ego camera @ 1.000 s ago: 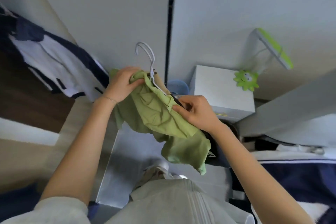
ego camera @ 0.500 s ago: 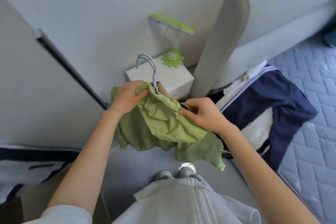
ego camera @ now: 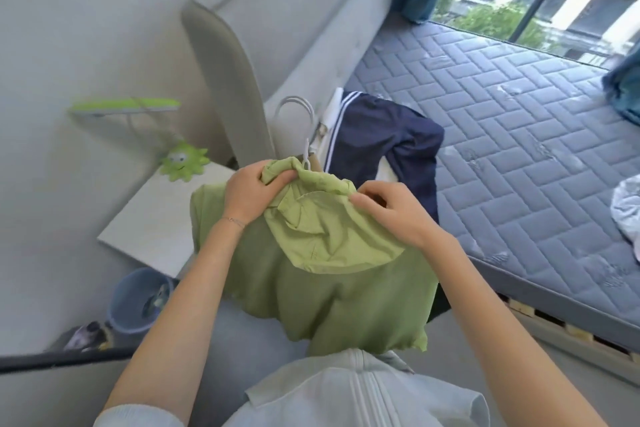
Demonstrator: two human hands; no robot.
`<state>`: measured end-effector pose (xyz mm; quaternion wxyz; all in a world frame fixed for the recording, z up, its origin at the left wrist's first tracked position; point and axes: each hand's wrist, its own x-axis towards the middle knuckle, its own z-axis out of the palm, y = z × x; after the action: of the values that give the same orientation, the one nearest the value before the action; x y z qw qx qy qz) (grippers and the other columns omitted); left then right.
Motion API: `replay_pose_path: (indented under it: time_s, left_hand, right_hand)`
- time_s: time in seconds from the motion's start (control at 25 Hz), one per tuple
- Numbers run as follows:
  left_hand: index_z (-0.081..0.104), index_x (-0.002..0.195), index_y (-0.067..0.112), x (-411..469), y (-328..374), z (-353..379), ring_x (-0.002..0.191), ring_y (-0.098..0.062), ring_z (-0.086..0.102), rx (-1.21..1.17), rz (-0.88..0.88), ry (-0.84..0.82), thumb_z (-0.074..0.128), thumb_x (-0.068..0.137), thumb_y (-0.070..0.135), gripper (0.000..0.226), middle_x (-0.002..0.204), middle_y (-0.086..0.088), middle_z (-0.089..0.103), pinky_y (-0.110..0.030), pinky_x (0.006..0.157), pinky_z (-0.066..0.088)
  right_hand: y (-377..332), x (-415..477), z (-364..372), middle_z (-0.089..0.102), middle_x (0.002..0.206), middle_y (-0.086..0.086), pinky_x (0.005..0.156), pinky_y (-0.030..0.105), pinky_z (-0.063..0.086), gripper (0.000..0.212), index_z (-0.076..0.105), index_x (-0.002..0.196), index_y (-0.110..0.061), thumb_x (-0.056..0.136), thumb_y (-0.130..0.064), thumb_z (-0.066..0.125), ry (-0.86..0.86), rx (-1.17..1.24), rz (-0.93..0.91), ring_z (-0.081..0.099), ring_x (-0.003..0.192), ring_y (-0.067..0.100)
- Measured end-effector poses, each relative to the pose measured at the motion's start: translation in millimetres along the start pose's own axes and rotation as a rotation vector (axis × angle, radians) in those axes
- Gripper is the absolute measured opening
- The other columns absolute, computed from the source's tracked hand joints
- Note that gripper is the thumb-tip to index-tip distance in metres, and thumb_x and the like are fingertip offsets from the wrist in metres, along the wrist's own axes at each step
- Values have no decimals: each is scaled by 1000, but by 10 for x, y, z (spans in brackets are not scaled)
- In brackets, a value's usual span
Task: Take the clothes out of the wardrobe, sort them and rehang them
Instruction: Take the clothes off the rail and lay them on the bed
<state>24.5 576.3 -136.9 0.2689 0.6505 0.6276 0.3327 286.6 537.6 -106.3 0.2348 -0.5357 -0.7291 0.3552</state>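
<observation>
Green hooded top [ego camera: 329, 253] is held on a white hanger [ego camera: 306, 151] above the floor by the bed's head-end corner. The left hand [ego camera: 252, 191] has its fingers clamped on the bunched collar, and the right hand [ego camera: 391, 215] has its fingers pinching the hood's edge. A hard tug could slip a shoulder off the hanger. Past the navy garment [ego camera: 381, 135], the mattress [ego camera: 519, 149] offers open room.

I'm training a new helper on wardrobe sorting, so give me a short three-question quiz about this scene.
1. True or false: the left hand grips the light green fabric garment beside the white plastic hanger.
2. What lies on the grey quilted mattress? A) navy garment with white stripes B) red towel C) brown shoe.
3. How many hands hold the green garment?
Key: 1 true; 2 A; 3 two, as the right hand pinches it too.
</observation>
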Motion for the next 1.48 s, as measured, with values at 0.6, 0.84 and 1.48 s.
replay_pose_path:
  time_s: [0.6,0.84,1.48]
  left_hand:
    - [50,56,10,1838,1425,1755,51,-13,38,-95,4,-10,61,60,78,70,49,7,41,-32,53,35]
    - [42,45,24,2752,1637,1998,47,-6,34,-107,59,-52,73,69,64,56,41,13,37,-29,51,28]
    - [39,53,23,5636,849,2973,56,-16,40,-44,34,-315,68,83,53,52,50,9,40,-32,55,32]
  right_hand:
    - [1444,880,-1728,42,51,0,54,36,36,49,50,62,-11,85,-52,62,479,-136,255,44,58,17]
    - [1672,1538,-2151,40,53,-1,52,33,31,50,47,62,-12,86,-53,61,550,-154,319,45,59,17]
    - [2826,4140,-2345,36,53,-3,50,33,22,53,30,58,-18,91,-50,55,517,-175,536,38,57,15]
